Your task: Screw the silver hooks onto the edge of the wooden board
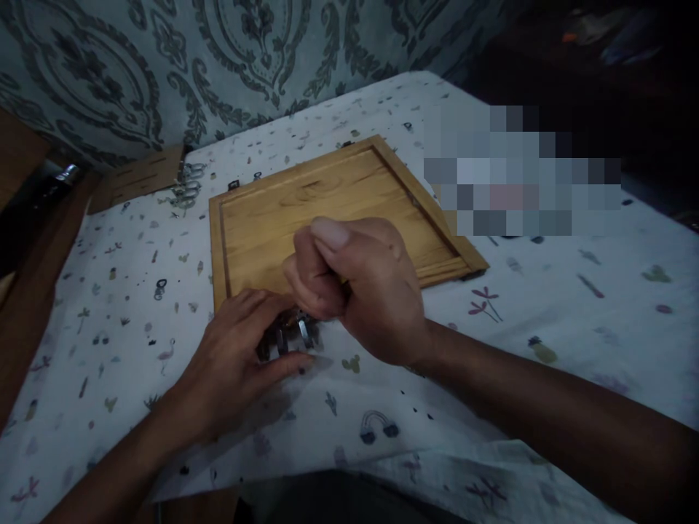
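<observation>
My left hand (240, 349) rests on the patterned cloth with its fingers curled around a small cluster of metal pieces (292, 336), thumb pressed along their near side. My right hand (349, 280) hovers just above and to the right of those pieces, closed into a fist with the thumb on top; what it grips is hidden. Both hands sit at the near edge of a shallow wooden tray (382, 189) lying flat on the table.
A white tablecloth (546, 320) with small printed figures covers the table. Loose metal rings (186, 189) and a wooden board (142, 175) lie at the back left by the patterned wall. A small ring (160, 289) lies left of the tray. A blurred patch sits at the right.
</observation>
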Demonstrator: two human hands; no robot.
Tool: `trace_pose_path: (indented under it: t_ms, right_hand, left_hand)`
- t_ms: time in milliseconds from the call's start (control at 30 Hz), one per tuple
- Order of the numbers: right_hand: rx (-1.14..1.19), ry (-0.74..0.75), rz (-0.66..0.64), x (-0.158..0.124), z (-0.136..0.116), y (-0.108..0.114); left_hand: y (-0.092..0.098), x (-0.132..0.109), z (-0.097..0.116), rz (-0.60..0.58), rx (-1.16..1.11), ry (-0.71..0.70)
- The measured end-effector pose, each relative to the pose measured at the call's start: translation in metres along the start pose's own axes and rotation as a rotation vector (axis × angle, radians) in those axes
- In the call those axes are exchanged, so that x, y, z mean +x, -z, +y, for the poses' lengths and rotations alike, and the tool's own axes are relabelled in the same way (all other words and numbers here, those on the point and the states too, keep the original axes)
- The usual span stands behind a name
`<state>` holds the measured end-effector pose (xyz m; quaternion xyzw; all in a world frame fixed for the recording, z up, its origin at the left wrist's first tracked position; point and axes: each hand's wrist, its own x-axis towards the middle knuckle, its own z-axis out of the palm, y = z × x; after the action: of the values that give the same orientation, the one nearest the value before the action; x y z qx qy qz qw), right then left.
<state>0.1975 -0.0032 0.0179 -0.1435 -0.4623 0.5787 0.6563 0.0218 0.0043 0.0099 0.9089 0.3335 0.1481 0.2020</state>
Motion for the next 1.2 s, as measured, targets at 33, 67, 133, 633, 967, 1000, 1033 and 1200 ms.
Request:
trace_pose_path:
  t_ms: [33,67,133,633,967,1000,1033,1200]
  right_hand:
    - [0.003,-0.002,0.002,0.000,0.000,0.000]
    - [0.000,-0.007,0.007,0.000,0.000,0.000]
    - [-0.015,-0.011,0.017,0.000,-0.002,-0.001]
    - [-0.101,-0.114,0.078,-0.002,-0.011,-0.005]
    - [-0.076,-0.085,0.061,-0.001,-0.009,-0.004]
    - [-0.071,-0.081,0.057,-0.001,-0.008,-0.004]
    - [-0.070,-0.084,0.061,-0.002,-0.008,-0.004]
    - [-0.076,-0.057,0.045,-0.001,-0.004,-0.002]
  left_hand:
    - [0.004,0.001,0.001,-0.023,-0.071,0.033]
    - [0.008,0.002,0.001,-0.031,-0.129,0.069]
    - [0.013,0.006,0.001,-0.017,-0.174,0.114]
    - [0.012,0.025,-0.002,-0.157,-0.135,0.218]
    - [0.015,0.029,-0.004,-0.178,-0.219,0.202]
    - [0.015,0.028,-0.004,-0.193,-0.223,0.208]
    - [0.016,0.026,-0.004,-0.210,-0.216,0.207]
    - [0.012,0.017,0.000,-0.214,-0.038,0.117]
